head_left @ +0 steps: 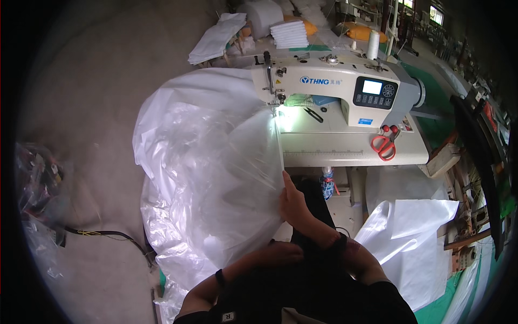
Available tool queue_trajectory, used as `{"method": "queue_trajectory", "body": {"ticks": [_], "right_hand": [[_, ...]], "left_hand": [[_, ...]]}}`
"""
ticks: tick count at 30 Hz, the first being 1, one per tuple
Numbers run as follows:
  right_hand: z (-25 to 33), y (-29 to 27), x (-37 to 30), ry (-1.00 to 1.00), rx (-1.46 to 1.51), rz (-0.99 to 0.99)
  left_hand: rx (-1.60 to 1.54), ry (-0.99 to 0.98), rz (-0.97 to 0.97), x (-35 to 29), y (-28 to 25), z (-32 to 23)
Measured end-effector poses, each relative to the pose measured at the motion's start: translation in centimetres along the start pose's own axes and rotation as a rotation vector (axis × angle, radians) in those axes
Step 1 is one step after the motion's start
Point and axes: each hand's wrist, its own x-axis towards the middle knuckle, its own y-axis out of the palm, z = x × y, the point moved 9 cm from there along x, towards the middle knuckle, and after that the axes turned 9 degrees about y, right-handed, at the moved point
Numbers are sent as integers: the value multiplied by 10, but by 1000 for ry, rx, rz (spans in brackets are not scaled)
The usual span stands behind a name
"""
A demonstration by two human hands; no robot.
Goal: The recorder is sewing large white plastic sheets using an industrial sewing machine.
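Note:
A large, crinkled white translucent plastic sheet (210, 156) spreads over the left end of a white sewing machine (324, 81) and hangs down toward me. Its right edge runs up to the lit needle area. My right hand (294, 202) is closed on that edge just in front of the machine table, index finger stretched along it. Lower and nearer my body, my left hand (285, 252) is curled beside the sheet's lower edge; its fingertips are hidden, so what it holds does not show.
Red-handled scissors (383, 147) and small black thread snips (313, 114) lie on the machine bed (324, 141). A thread cone (373, 45) stands behind. Folded white sheets (288, 34) are stacked at the back. More white sheeting (410, 232) hangs at right. A black cable (116, 233) crosses the floor.

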Motion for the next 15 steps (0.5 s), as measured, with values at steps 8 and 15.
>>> {"method": "queue_trajectory", "body": {"ticks": [8,15], "right_hand": [[-36,23,1,73,141,83],[-39,54,21,159,310,76]], "left_hand": [[853,-204,-367,-67,-76,71],[691,-162,-383,-95,-66,-32]]}}
